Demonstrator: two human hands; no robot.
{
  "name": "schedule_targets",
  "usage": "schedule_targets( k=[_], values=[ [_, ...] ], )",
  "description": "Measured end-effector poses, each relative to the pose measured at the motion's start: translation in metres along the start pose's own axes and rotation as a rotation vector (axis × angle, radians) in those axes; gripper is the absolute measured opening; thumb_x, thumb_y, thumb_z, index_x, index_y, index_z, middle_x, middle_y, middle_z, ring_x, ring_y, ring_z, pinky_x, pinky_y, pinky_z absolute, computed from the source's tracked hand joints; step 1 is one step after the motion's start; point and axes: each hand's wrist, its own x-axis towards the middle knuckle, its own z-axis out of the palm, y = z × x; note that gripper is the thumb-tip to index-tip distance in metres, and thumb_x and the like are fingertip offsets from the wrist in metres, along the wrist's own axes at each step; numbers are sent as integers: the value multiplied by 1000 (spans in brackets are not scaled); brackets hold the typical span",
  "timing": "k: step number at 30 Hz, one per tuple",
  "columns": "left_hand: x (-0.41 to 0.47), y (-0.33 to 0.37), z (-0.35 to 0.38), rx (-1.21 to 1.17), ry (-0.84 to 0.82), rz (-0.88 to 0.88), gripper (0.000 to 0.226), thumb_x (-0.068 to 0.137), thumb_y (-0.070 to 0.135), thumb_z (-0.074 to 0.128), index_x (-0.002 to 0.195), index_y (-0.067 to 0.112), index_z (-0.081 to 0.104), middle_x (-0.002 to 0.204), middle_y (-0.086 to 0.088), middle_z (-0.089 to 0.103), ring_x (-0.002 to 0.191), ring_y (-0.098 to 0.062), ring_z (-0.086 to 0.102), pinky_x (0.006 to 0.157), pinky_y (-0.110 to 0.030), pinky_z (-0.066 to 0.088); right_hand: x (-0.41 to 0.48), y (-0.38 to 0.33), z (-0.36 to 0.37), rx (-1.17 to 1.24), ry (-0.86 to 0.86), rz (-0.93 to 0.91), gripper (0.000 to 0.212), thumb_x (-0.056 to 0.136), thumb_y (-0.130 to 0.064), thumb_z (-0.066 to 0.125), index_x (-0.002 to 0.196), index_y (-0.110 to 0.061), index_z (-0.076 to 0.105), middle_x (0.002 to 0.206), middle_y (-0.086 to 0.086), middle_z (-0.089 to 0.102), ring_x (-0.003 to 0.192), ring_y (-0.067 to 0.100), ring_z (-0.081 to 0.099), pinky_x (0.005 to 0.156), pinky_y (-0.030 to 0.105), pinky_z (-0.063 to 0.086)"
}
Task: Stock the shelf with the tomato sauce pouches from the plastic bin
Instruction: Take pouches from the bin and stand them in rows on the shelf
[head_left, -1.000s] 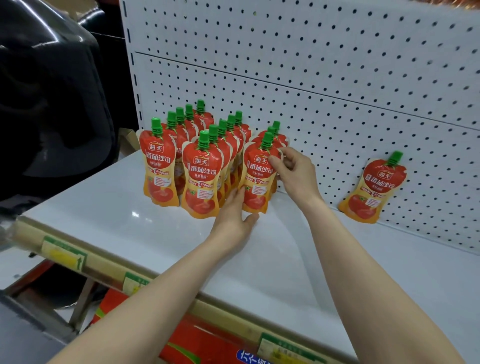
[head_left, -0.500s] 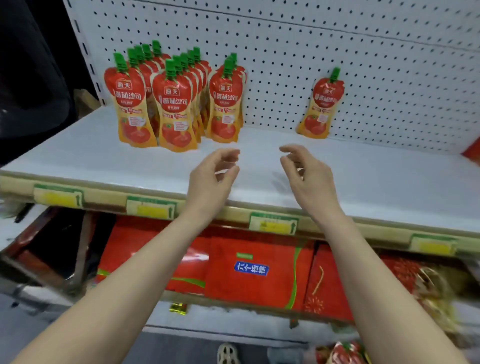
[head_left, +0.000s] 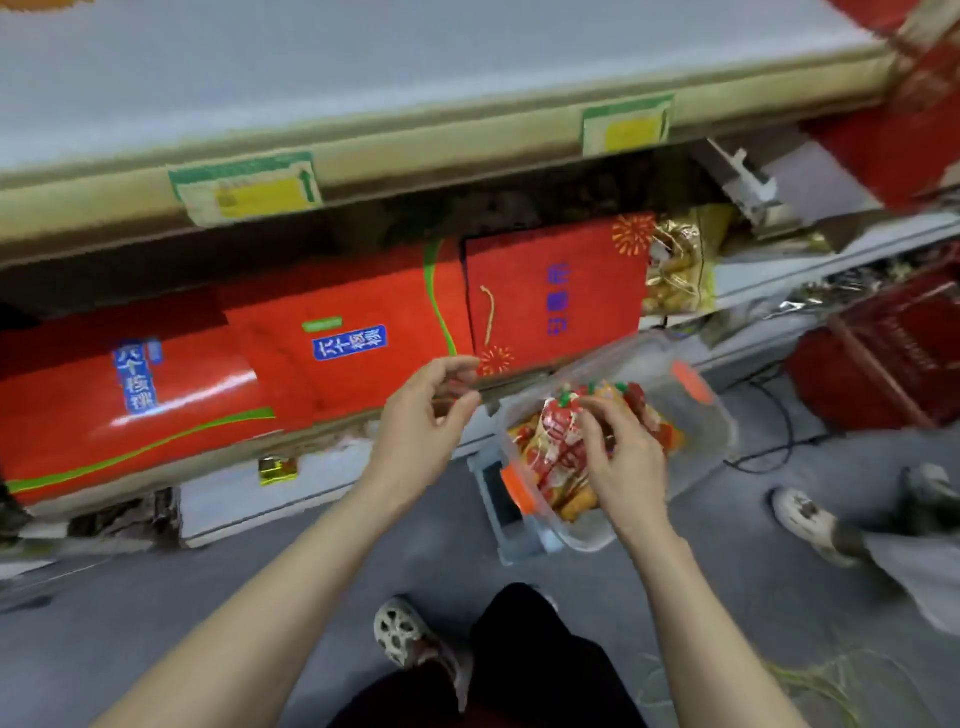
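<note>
Clear plastic bin (head_left: 696, 415) now fills the view instead of the shelf (head_left: 363, 62): right hand (head_left: 623, 457) reaches its pouches (head_left: 561, 441), grip unclear; left hand (head_left: 421, 431) half-open, empty beside it. Another load begins.

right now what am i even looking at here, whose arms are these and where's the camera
There is no machine here: these are a person's own bare arms, filmed by one wide-angle camera worn on their head and looking down. That is why the arms come in from the bottom edge and the picture bends.

The left hand is empty, fingers loosely curled, in front of the red boxes on the lower shelf. The right hand reaches into a clear plastic bin on the floor, over a heap of red pouches with green caps. The blur hides whether it grips one yet.

The white shelf to be stocked runs along the top.
</note>
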Motion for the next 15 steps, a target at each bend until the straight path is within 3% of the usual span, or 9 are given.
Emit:
schedule_targets(
  k=[4,10,13,15],
  values=[
    [-3,-33,73,48,-200,-138,32,92,15,60,122,24,57,112,12,62,99,-3,60,88,-27,51,-27,99,-7,-89,-136,291,27,98,-19,56,124,-19,64,107,1,73,94,24,68,77,35,52],
    [15,-97,180,149,-273,-296,43,87,14,66,122,37,54,116,6,64,106,-12,62,92,-38,52,28,222,-13,-242,-287,475,44,95,-9,55,139,-13,51,114,19,68,100,42,64,69,37,42],
    [31,-122,227,211,-295,-411,49,87,24,67,133,27,51,130,0,58,118,-19,57,92,-36,51,70,288,0,-286,-308,450,47,94,-7,56,140,-9,46,125,20,58,104,43,60,77,41,45],
    [43,-138,255,276,-289,-387,57,85,34,65,138,21,47,136,-4,52,122,-23,54,97,-37,48,96,326,12,-368,-377,493,42,95,-11,54,136,-5,44,128,21,53,111,42,57,84,44,44]
  ],
)
